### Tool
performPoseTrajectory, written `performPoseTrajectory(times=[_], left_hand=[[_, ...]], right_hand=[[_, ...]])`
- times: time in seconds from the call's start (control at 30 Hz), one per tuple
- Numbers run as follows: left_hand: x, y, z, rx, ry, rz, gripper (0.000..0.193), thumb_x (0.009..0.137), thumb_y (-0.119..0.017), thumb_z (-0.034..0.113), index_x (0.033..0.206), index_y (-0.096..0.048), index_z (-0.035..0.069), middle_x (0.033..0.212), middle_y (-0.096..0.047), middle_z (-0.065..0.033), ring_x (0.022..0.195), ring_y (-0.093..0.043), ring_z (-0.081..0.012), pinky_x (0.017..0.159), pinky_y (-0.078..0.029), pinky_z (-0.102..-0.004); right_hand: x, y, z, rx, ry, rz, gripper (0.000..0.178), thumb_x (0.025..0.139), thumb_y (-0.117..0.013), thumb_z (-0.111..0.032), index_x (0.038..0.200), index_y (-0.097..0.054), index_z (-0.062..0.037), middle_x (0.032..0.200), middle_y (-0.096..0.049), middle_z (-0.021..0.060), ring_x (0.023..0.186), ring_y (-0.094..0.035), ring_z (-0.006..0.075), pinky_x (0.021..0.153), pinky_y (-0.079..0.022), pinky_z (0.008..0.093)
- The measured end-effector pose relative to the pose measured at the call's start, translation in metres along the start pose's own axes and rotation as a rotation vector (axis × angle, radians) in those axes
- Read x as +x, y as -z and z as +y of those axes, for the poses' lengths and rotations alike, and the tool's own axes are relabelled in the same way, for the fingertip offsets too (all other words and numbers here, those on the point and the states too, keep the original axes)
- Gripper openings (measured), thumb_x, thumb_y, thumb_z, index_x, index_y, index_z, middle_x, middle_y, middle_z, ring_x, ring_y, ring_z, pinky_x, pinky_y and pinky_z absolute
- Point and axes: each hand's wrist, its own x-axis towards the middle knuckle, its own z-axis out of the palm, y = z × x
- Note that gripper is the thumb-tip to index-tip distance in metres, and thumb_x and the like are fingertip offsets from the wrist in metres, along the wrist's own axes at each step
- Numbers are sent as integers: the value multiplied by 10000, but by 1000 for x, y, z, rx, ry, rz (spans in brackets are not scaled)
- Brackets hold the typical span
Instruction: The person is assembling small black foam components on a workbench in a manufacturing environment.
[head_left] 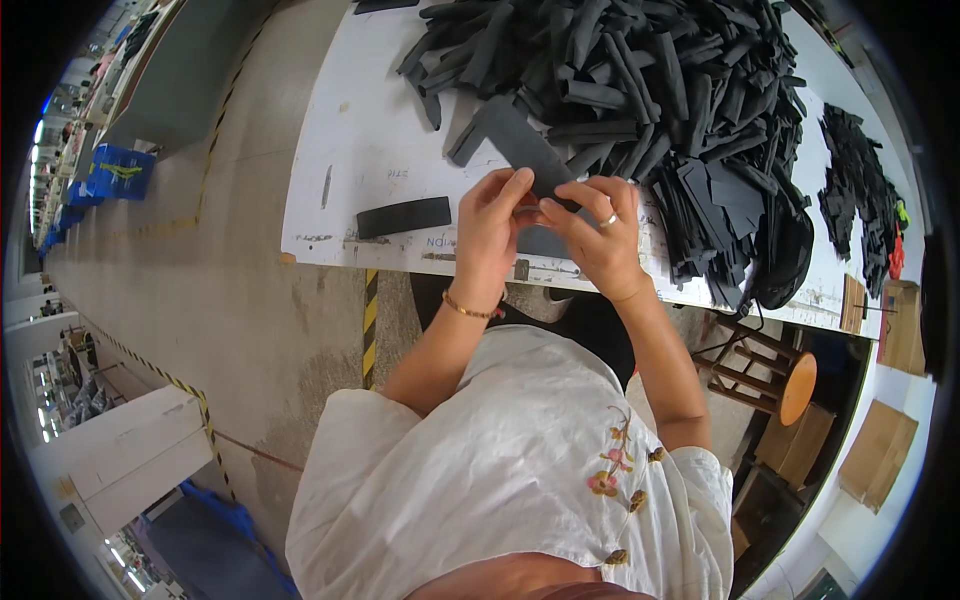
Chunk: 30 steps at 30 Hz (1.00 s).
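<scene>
Both my hands meet over the front edge of the white table (345, 160), pinching the near end of a dark grey strip of fabric (515, 135). My left hand (490, 225) holds its left side between thumb and fingers. On the other side my right hand (605, 230), with a ring on one finger, grips the same end. The strip stretches away from me toward the pile, and its far end lies beside another dark piece. Left of my hands a flat black strip (404, 217) rests alone near the table edge.
Rolled dark fabric pieces (640, 80) heap up at the far side. Flat dark pieces (710, 205) are stacked to the right, by a black bag (785, 255). More dark pieces (855, 180) lie farther right. A wooden stool (795, 388) stands below the table; a blue crate (120, 172) is far left.
</scene>
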Motion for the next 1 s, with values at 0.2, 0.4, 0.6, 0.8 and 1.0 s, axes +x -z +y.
performPoseTrajectory(times=[0.2, 0.4, 0.6, 0.8, 1.0], left_hand=[[9, 2, 17, 253, 21, -109, 241, 906, -658, 168, 957, -650, -67, 794, -661, -92, 678, -646, -157, 632, -562, -280], [1, 3, -1, 326, 102, -102, 239, 909, -659, 189, 900, -661, -50, 767, -662, -92, 644, -651, -155, 595, -556, -269], [-4, 17, -11, 429, 184, -200, 222, 892, -682, 180, 875, -662, -40, 742, -662, -98, 600, -650, -167, 558, -557, -267], [-1, 20, -7, 451, 178, -236, 242, 906, -666, 195, 887, -656, -46, 721, -652, -92, 612, -647, -159, 592, -553, -267], [7, 30, -7, 493, 69, -240, 252, 924, -647, 207, 903, -653, -43, 750, -648, -78, 625, -632, -152, 628, -534, -259]], right_hand=[[-16, -2, 14, 903, -1039, 2, 287, 946, -627, -196, 1140, -626, 16, 1001, -646, 34, 902, -582, 106, 815, -459, 243], [-33, -20, 11, 1217, -1221, 99, 222, 947, -626, -176, 1047, -662, 19, 903, -665, 13, 819, -577, 69, 764, -458, 213], [-43, -27, 9, 1228, -1283, 113, 204, 941, -631, -161, 1044, -661, 12, 902, -663, 20, 790, -577, 69, 730, -459, 219], [-46, -25, 12, 1311, -1322, 73, 200, 933, -639, -167, 1031, -663, 6, 887, -659, 15, 770, -573, 72, 707, -458, 228], [-37, -22, 12, 1123, -1264, -63, 215, 934, -638, -195, 1008, -670, 4, 865, -651, -1, 763, -558, 63, 663, -433, 222]])
